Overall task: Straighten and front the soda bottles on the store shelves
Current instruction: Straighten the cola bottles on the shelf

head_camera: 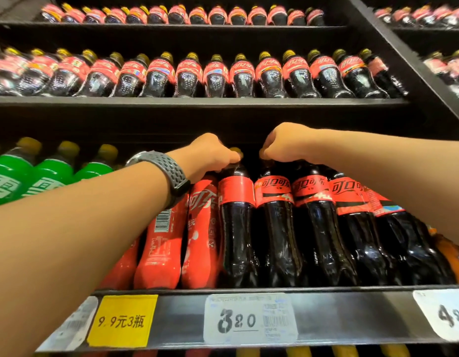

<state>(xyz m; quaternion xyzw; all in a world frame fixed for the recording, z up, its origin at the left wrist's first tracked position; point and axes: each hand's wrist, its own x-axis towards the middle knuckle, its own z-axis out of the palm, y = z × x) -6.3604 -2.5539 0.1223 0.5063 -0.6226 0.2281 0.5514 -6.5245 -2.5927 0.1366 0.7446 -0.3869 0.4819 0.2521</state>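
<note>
The left hand (213, 154) pinches the yellow cap (236, 150) of a cola bottle (236, 217) standing just under its fingers, its red label turned logo-away. The right hand (282, 143) curls round the top of the neighbouring bottle (276, 220). Twisting gently by the tops should bring the logos forward, since the glossy, waisted plastic probably slides readily.

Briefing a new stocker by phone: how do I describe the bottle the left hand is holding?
Find the shelf edge with price tags; look above the white 3.20 tag. The left hand grips the top of a dark cola bottle. Its label shows plain red, unlike the lettered labels to its right.
</note>
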